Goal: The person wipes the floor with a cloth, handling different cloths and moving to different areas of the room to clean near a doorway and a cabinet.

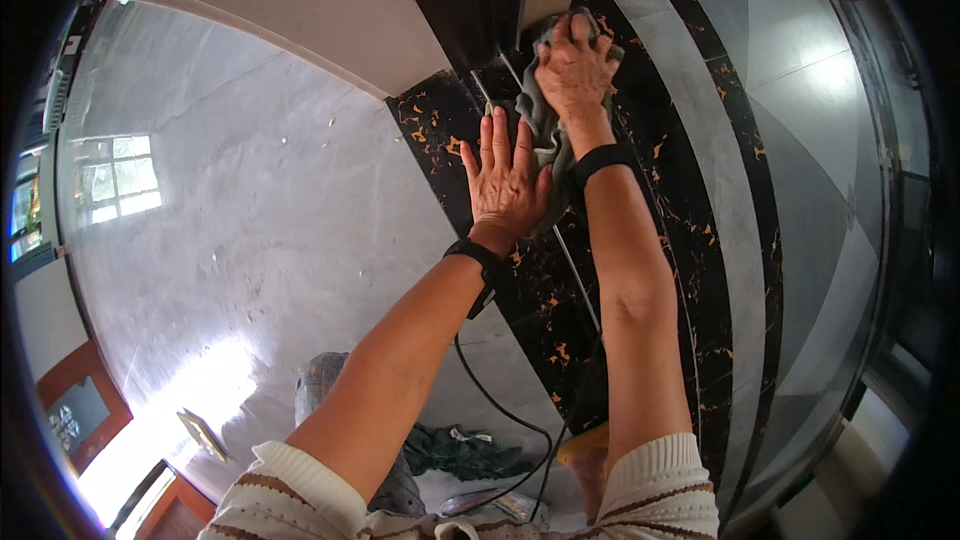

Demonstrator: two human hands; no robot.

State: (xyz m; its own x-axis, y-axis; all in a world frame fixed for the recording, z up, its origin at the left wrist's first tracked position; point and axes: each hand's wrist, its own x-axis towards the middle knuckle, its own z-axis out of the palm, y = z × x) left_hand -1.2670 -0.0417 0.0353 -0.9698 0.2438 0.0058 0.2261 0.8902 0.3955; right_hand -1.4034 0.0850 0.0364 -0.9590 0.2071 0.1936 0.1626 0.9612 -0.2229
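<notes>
A crumpled grey-green cloth [541, 118] lies on the black floor strip [560, 340] with orange-gold veining, close to the foot of a dark door frame. My right hand [578, 70] bears down on the cloth's far end, its fingers bent over the fabric. Nearer to me, my left hand [503, 175] rests flat with the fingers spread, over the cloth's edge and the strip. Part of the cloth is hidden beneath both hands. A thin metal track [577, 275] runs along the strip, passing under the cloth.
Glossy grey floor [270, 220] with small crumbs extends left. Grey and black bands [735, 110] curve on the right. A pale wall [290, 10] and dark door frame [465, 0] stand ahead. A black cable [500, 405] and dark green cloth [465, 452] lie near me.
</notes>
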